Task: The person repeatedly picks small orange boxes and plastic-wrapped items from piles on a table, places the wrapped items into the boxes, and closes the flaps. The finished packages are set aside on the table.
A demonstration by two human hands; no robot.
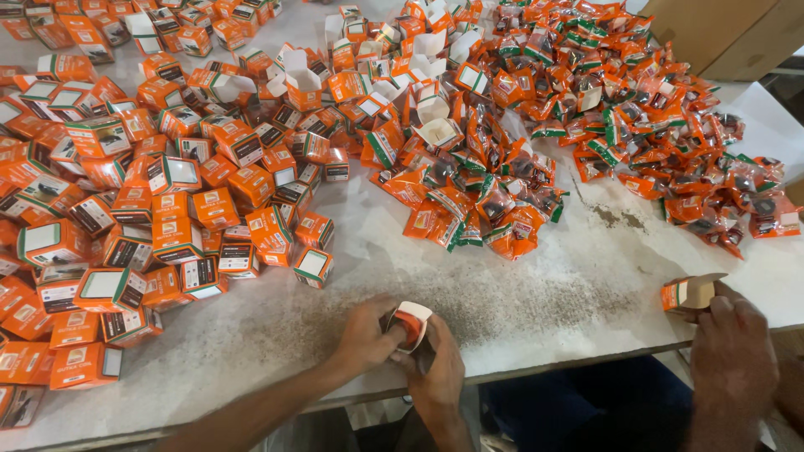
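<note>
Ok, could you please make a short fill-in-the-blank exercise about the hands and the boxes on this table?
1. The left hand and the right hand hold one small open ____ between them.
2. The closed boxes are piled on the ____ side of the table.
3. The plastic pouches and the boxes are mostly ____ in colour.
4. Another person's hand, at the right edge, holds an ____ box.

Missing words: box; left; orange; open

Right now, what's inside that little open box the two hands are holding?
An orange packet shows in the open box, between the left hand and right hand. The packet's contents and the box's bottom are hidden.
</note>
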